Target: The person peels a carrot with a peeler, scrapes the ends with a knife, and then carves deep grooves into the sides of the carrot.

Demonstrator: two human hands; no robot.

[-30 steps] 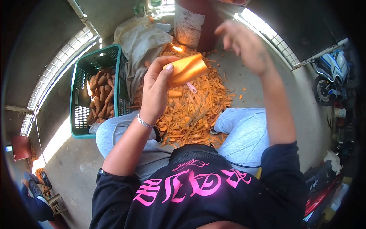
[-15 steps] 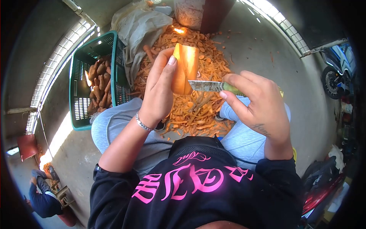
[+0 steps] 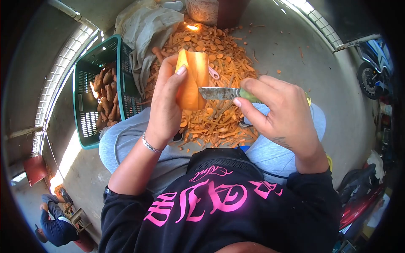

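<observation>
My left hand (image 3: 164, 103) is wrapped around a thick, peeled orange carrot (image 3: 195, 80), held upright with a lengthwise groove down its face. In my right hand (image 3: 282, 109) is a knife (image 3: 219, 93) with a green handle and a short, stained blade, gripped between thumb and fingers. The blade points left, and its tip overlaps the carrot's right side in this view. Below both hands spreads a heap of orange peelings (image 3: 223, 122) with round cut slices among them. A pink loop-shaped piece (image 3: 214, 74) shows just behind the carrot.
A green plastic crate (image 3: 119, 80) at left holds several brownish roots (image 3: 110, 95). A whitish sack (image 3: 145, 31) lies beside it, near a bucket-like container (image 3: 202, 12). Another person (image 3: 59, 225) sits at lower left. A motorcycle wheel (image 3: 369, 80) stands at far right.
Both hands, with the carrot and knife, have shifted left in the view, and the blade has come to overlap the carrot's edge slightly more. The view itself has shifted slightly.
</observation>
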